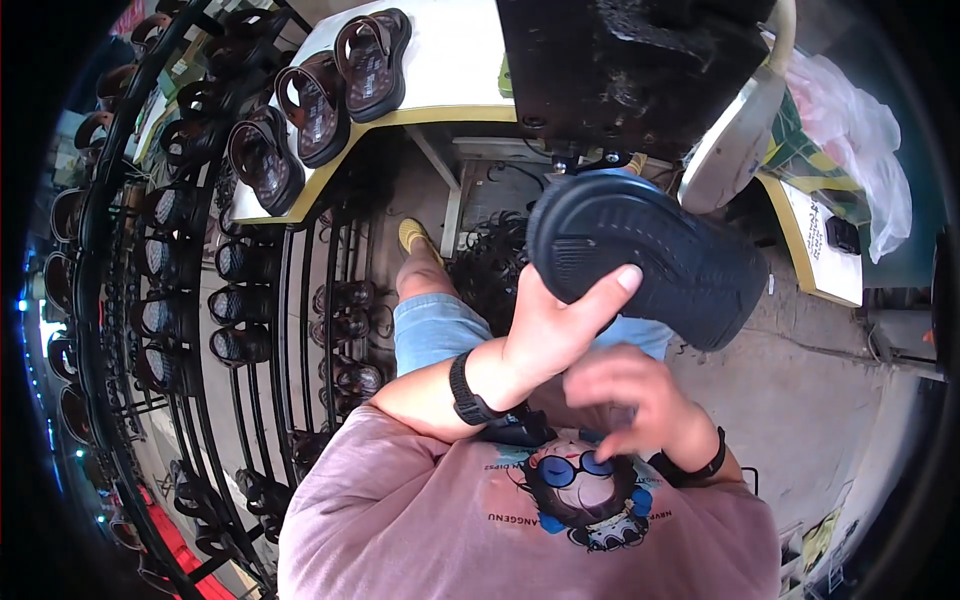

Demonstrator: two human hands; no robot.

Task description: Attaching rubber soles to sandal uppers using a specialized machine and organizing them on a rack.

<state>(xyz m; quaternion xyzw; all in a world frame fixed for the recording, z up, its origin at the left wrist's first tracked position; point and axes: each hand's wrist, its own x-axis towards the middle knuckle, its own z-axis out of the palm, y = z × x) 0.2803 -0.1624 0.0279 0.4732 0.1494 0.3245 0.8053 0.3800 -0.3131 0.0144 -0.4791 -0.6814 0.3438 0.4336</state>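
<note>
Head view, left hand (545, 335) gripping black shoe sole (645, 255), right hand (630, 395) below, apart

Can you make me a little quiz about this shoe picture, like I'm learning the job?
1. True or false: the left hand holds the dark shoe sole with its tread side facing up.
2. What is the right hand doing? A) gripping the sole B) hanging blurred below the sole, holding nothing that shows C) resting on the yellow-edged table
3. Fill the gap: the brown sandals lie on the table in a ___, close beside each other.

Key: 1 true. 2 B. 3 row.
</note>
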